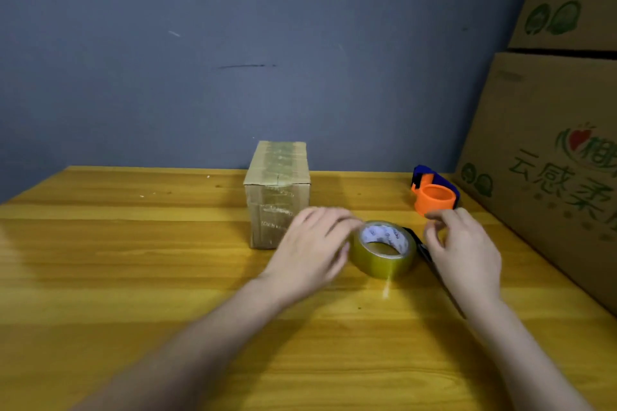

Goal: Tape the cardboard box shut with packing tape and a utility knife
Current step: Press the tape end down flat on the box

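A small cardboard box (278,190) stands upright at the back middle of the wooden table (133,260), its flaps down and old tape across its top. A roll of clear yellowish packing tape (384,250) lies flat in front of it to the right. My left hand (314,247) rests at the roll's left side, fingers spread and touching its rim. My right hand (464,250) hovers just right of the roll, fingers curled and apart, holding nothing. A dark slim utility knife (421,245) lies under my right hand, mostly hidden.
An orange and blue tape dispenser (434,195) sits at the back right. Large printed cartons (547,157) are stacked along the table's right edge. A blue-grey wall (233,43) closes off the back.
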The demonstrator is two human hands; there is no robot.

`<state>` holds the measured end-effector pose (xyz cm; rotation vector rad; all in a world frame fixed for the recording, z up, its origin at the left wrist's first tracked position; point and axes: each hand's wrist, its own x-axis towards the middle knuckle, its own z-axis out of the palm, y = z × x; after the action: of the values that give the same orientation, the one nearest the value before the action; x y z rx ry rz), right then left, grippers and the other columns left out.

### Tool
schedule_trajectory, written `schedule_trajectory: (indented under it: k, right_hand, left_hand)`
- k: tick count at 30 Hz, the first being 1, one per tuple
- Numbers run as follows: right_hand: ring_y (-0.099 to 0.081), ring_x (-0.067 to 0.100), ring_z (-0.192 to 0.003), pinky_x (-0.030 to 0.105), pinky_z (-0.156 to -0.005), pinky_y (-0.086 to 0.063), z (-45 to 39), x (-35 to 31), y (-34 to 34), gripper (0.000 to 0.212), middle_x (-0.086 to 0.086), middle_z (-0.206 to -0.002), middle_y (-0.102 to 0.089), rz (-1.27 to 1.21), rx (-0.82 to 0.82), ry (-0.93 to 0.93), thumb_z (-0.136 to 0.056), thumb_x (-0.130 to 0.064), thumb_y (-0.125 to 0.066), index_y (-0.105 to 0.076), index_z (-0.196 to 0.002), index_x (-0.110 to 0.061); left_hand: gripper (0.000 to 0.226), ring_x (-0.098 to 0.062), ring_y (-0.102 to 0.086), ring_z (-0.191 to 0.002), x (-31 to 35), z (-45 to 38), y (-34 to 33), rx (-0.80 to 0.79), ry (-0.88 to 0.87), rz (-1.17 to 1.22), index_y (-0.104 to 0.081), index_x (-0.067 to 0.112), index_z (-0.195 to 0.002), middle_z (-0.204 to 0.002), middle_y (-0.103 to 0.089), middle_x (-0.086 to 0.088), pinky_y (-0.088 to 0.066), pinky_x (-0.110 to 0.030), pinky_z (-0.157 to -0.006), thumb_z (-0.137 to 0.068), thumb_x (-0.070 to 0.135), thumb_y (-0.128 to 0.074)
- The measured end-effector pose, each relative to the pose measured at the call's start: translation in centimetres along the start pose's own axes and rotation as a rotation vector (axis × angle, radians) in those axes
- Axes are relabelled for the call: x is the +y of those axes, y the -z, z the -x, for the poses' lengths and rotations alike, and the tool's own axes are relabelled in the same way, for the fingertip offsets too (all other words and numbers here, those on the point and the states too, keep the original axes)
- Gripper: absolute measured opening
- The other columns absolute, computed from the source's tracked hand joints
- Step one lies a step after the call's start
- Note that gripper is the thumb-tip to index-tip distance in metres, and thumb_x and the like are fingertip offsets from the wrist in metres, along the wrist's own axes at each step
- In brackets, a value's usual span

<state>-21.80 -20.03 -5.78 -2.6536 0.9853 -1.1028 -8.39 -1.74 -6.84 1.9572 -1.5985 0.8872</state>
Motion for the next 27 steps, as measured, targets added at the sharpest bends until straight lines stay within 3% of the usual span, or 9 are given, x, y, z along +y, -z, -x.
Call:
schedule_trajectory:
  k: [2, 5, 8, 11, 14, 16, 19, 22, 27]
  right_hand:
    - [-0.058, 0.012, -0.076, 0.029, -0.062, -0.047, -0.2, -3.2, 0.5, 0.012, -0.009, -0.089, -0.063, -0.373, -0.002, -0.005, -0.092, -0.025, -0.054, -0.065, -0.095, -0.022]
    - [-0.055, 0.013, -0.056, 0.022, -0.054, -0.045, 0.3, -9.3, -0.2, 0.016, -0.004, -0.070, -0.065, -0.892, -0.360, -0.145, -0.092, -0.017, -0.053, -0.066, -0.082, -0.020]
    - [-0.047, 0.011, -0.040, 0.011, -0.035, -0.032, 1.6, -13.7, -2.1, 0.014, 0.006, -0.064, -0.061, -1.050, -0.705, -0.261, -0.094, -0.013, -0.051, -0.063, -0.094, -0.006]
    - [-0.050, 0.005, -0.035, 0.014, -0.034, -0.026, 2.4, -15.9, -4.1, 0.016, 0.003, -0.064, -0.066, -1.093, -0.843, -0.364, -0.094, -0.025, -0.053, -0.061, -0.089, -0.013]
    - [-0.054, 0.004, -0.038, 0.016, -0.037, -0.025, 2.3, -17.3, -5.0, 0.018, -0.003, -0.060, -0.069, -1.177, -0.812, -0.506, -0.092, -0.033, -0.055, -0.062, -0.086, -0.018]
    - [-0.054, 0.004, -0.037, 0.016, -0.038, -0.026, 2.3, -18.1, -5.2, 0.020, -0.004, -0.057, -0.069, -1.235, -0.752, -0.575, -0.090, -0.036, -0.057, -0.064, -0.088, -0.017]
    - [-0.052, 0.005, -0.036, 0.016, -0.038, -0.028, 2.3, -19.0, -5.7, 0.024, -0.003, -0.053, -0.067, -1.321, -0.646, -0.642, -0.087, -0.037, -0.061, -0.068, -0.088, -0.013]
    - [-0.050, 0.004, -0.034, 0.015, -0.036, -0.029, 2.2, -19.6, -6.4, 0.023, -0.004, -0.047, -0.065, -1.375, -0.563, -0.684, -0.088, -0.032, -0.061, -0.067, -0.083, -0.011]
    - [-0.048, 0.002, -0.032, 0.013, -0.034, -0.028, 2.4, -19.8, -7.1, 0.022, -0.007, -0.042, -0.057, -1.377, -0.516, -0.656, -0.093, -0.019, -0.054, -0.065, -0.076, -0.011]
  left_hand:
    - [0.031, -0.015, -0.054, -0.104, -2.2, 0.2, 2.4, 0.117, 0.071, -0.065, -0.061, 0.016, -0.112, -0.110, -0.064, -0.003, -0.032, -0.029, -0.094, -0.082, 0.014, -0.052]
    - [0.031, -0.016, -0.049, -0.108, -5.3, 0.5, 5.1, 0.192, 0.254, -0.110, -0.061, 0.017, -0.110, -0.112, -0.061, -0.003, -0.030, -0.030, -0.095, -0.083, 0.014, -0.047]
    - [0.034, -0.016, -0.050, -0.116, -7.8, 0.6, 6.2, 0.149, 0.426, -0.042, -0.058, 0.022, -0.114, -0.120, -0.060, 0.003, -0.030, -0.031, -0.100, -0.085, 0.019, -0.040]
    - [0.045, -0.015, -0.044, -0.128, -9.6, 0.4, 5.5, 0.057, 0.516, 0.202, -0.056, 0.026, -0.123, -0.132, -0.056, 0.006, -0.031, -0.036, -0.109, -0.086, 0.027, -0.030]
    - [0.050, -0.014, -0.035, -0.135, -10.2, 0.1, 4.4, -0.013, 0.569, 0.461, -0.056, 0.023, -0.126, -0.138, -0.052, 0.004, -0.022, -0.031, -0.115, -0.087, 0.023, -0.027]
    - [0.049, -0.015, -0.031, -0.137, -10.4, 0.1, 3.8, -0.015, 0.578, 0.492, -0.059, 0.022, -0.123, -0.137, -0.053, 0.004, -0.016, -0.022, -0.112, -0.086, 0.022, -0.026]
    - [0.052, -0.012, -0.033, -0.135, -10.7, 0.3, 3.3, 0.001, 0.603, 0.483, -0.062, 0.028, -0.119, -0.134, -0.055, 0.009, -0.017, -0.020, -0.110, -0.084, 0.031, -0.024]
    - [0.060, -0.009, -0.034, -0.132, -10.8, 0.4, 3.4, 0.006, 0.606, 0.463, -0.062, 0.034, -0.117, -0.130, -0.055, 0.017, -0.021, -0.026, -0.112, -0.076, 0.042, -0.018]
    - [0.054, -0.007, -0.035, -0.131, -11.3, 0.6, 3.4, 0.008, 0.598, 0.474, -0.059, 0.046, -0.112, -0.127, -0.054, 0.024, -0.024, -0.045, -0.113, -0.078, 0.042, -0.018]
